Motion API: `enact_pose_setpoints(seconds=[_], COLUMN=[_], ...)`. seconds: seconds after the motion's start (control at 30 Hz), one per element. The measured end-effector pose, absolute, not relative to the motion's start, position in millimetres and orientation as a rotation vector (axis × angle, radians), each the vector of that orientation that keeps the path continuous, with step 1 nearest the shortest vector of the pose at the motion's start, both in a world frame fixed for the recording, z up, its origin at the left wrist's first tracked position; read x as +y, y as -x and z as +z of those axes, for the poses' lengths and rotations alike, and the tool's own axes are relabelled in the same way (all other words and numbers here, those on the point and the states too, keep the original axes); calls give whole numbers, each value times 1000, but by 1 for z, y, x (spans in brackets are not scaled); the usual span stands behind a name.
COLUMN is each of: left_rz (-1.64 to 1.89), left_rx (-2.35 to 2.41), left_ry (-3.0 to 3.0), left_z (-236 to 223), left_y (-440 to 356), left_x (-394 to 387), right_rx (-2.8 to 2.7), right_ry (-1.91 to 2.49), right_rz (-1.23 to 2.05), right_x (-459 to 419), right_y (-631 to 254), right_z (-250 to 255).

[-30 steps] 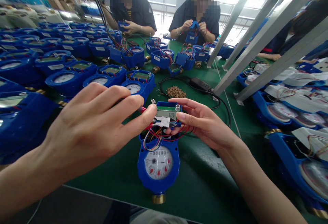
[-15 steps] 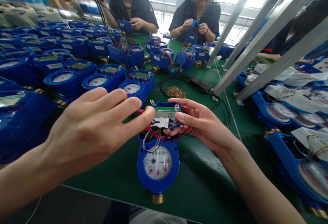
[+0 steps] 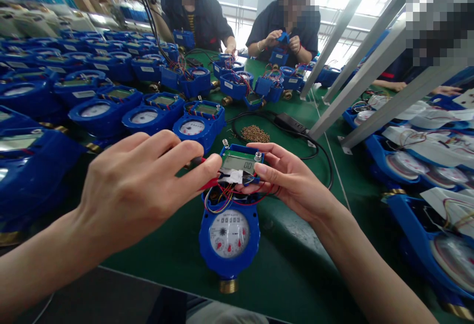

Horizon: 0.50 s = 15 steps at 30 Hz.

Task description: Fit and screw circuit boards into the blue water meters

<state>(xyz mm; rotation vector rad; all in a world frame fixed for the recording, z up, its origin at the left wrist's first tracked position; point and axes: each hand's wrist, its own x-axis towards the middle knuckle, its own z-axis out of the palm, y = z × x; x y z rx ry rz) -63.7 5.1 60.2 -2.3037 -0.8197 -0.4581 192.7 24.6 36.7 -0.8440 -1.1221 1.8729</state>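
Note:
In front of me a blue water meter (image 3: pixel 229 235) lies on the green table, its white dial facing up and a brass fitting pointing my way. My right hand (image 3: pixel 287 176) grips a small blue housing (image 3: pixel 241 148) at its right edge, with the thumb on top beside the LCD (image 3: pixel 237 163). Coloured wires (image 3: pixel 222 198) run between housing and meter. Red-handled pliers (image 3: pixel 210 183) are in my closed left hand (image 3: pixel 148 185); their jaws reach to a white piece (image 3: pixel 234 176) at the housing's near edge. My fingers partly cover the handles.
Rows of blue meters (image 3: pixel 148 116) fill the left side. A pile of small brass screws (image 3: pixel 255 134) lies behind the housing, near a black power strip (image 3: pixel 291 122). Grey metal posts (image 3: pixel 355 92) and open meters (image 3: pixel 411 161) stand right. Co-workers sit across the table.
The white piece and the pliers' jaws have shifted slightly at the housing, which is tilted a little differently. Across the table, one co-worker's hand has lowered toward the meters.

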Motion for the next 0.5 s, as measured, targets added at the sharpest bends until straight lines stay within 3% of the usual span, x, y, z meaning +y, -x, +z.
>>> enact_pose_setpoints(seconds=[0.5], left_rz=[-521], left_rx=[-759], left_ry=[2324], left_z=[57], left_y=[64], left_x=[10], right_rx=[-1135], right_ry=[794], right_rz=[1879], right_x=[26], right_y=[-192], right_z=[33])
